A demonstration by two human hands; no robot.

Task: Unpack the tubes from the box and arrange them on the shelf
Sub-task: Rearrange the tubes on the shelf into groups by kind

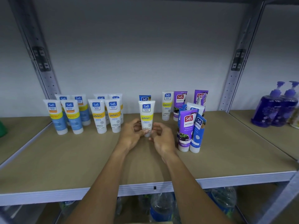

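Head view: left hand (pixel 132 135) and right hand (pixel 162 139) pinch the upright tube (pixel 146 113) between them near its cap.

From here I see both bare forearms reaching forward from the bottom of the view and converging toward the middle. The left hand (pixel 133 134) shows me its back, with thumb and fingers pinching the lower end of an upright tube (pixel 146 117). The right hand (pixel 163 139) sits just beside it, fingers curled toward the tube. I cannot tell whether they touch it.
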